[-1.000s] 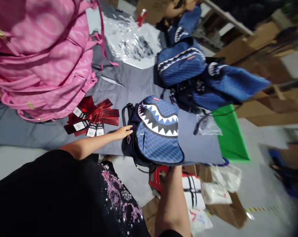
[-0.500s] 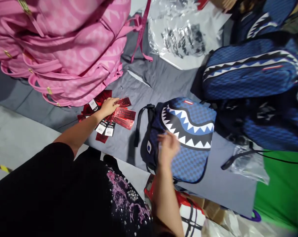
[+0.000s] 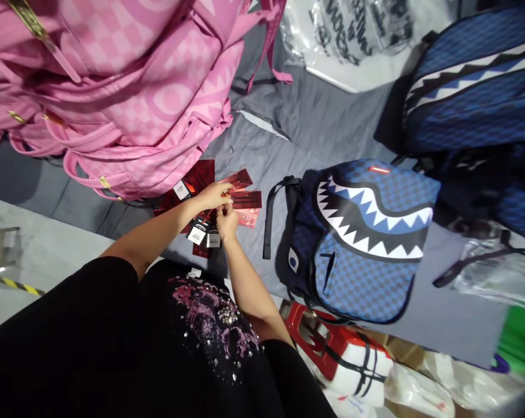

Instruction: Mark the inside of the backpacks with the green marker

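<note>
Under both hands, red hang tags [image 3: 248,201] on grey cloth [image 3: 297,139], left hand [image 3: 212,195] pinching one tag, right hand [image 3: 226,221] against it, fingers closed on the bundle, blue shark backpack [image 3: 362,249] right of them, pink backpacks [image 3: 149,87] beyond.

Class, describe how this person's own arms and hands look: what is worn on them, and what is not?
Both arms are bare up to the black top, which carries a purple pattern with shiny studs. The left hand and right hand wear no gloves; no watch, ring or bracelet shows.
</note>
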Available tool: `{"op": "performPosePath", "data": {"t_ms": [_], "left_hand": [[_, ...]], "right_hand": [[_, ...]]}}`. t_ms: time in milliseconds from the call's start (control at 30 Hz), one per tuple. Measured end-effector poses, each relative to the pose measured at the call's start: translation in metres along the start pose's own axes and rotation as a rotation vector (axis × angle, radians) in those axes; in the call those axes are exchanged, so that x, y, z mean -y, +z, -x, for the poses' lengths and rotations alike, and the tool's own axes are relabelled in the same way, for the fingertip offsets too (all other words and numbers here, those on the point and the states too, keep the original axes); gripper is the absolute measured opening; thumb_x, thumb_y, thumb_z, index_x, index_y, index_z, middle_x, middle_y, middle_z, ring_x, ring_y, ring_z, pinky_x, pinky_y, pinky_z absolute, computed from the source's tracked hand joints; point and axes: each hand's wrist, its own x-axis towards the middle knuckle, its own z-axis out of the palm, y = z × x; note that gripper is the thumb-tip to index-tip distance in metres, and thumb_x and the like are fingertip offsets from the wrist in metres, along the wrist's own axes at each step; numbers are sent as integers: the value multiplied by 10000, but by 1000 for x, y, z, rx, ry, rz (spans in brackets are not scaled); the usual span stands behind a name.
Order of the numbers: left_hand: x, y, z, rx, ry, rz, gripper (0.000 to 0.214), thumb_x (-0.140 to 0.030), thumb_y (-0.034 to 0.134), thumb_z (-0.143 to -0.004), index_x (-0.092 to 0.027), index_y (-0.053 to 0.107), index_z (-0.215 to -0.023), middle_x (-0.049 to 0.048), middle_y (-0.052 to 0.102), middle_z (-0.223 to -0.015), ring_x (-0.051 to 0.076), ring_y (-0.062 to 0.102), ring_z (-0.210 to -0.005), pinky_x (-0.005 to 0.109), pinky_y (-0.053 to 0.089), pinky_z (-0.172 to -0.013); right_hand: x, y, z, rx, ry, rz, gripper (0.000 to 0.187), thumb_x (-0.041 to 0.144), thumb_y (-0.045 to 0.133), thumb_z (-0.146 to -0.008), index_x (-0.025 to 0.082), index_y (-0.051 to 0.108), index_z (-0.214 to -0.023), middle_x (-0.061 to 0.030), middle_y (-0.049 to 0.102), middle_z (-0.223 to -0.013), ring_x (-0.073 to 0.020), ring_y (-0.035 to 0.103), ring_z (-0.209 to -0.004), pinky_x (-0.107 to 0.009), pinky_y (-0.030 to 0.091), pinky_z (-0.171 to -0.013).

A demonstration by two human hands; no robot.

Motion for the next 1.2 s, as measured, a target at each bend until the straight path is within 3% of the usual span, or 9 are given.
{"op": "performPosePath", "data": {"t_ms": [133,267,533,667,800,833,1000,1100,1200], "left_hand": [[0,-5,-2,17,25,-13,300,-132,686,-749,-146,737,-1044,-19,672,-725,122,577,-678,232,413,-680],[4,0,-14,-59,10,-4,244,-204,635,-799,-146,724,-1019,-13,653,-697,128,558,-641,235,408,-649],[8,14,-30,-229,-37,-80,199,-218,536,-891,-156,699,-988,24,708,-801,141,604,-709,252,441,-699],[-7,7,-28,-247,-14,-171,277,-225,663,-837,-153,668,-1104,84,729,-1027,240,648,-987,377,473,-922],[-37,27,21,-475,209,-247,500,-297,724,-821,-182,596,-1290,140,554,-1436,338,435,-1381,504,311,-1174],[-44,40,39,-438,268,-201,437,-319,667,-870,-183,606,-1280,133,573,-1417,313,465,-1364,483,335,-1170],[-62,125,114,90,344,-55,196,-299,602,-902,-201,720,-1024,43,769,-1003,176,713,-917,276,548,-858],[-69,161,133,146,309,-99,212,-294,548,-928,-190,727,-879,47,771,-922,167,711,-852,261,529,-821],[-79,177,136,213,255,-166,328,-328,437,-983,-184,727,-929,41,764,-861,153,703,-776,241,511,-737]], "right_hand": [[4,-10,4,13,-10,40,201,266,463,-954,213,638,-869,10,669,-802,-155,584,-756,-237,450,-730],[4,-28,10,-26,-29,109,130,218,517,-914,221,646,-898,-19,667,-934,-182,579,-836,-274,443,-776],[-36,-40,61,-147,-26,53,120,208,524,-904,220,610,-821,-10,612,-842,-175,550,-772,-276,430,-736],[-56,-42,80,-355,-15,-48,216,241,427,-964,203,583,-819,-29,591,-838,-171,574,-816,-276,464,-776],[-73,-56,97,-593,-45,-117,263,340,404,-1001,204,586,-868,-86,603,-995,-212,573,-1001,-370,444,-936],[-78,-59,103,-624,-63,-126,253,353,431,-994,209,588,-858,-87,611,-1007,-222,571,-1021,-397,426,-966],[-105,-64,145,-645,-147,-136,199,324,494,-964,213,625,-863,-75,669,-952,-228,591,-961,-442,409,-970],[-129,-70,170,-630,-172,-140,199,315,493,-962,217,645,-880,-66,682,-929,-215,616,-940,-411,451,-941],[-165,-86,191,-679,-118,-154,235,354,465,-981,206,641,-1030,-102,668,-1064,-211,625,-1001,-373,503,-900]]}}
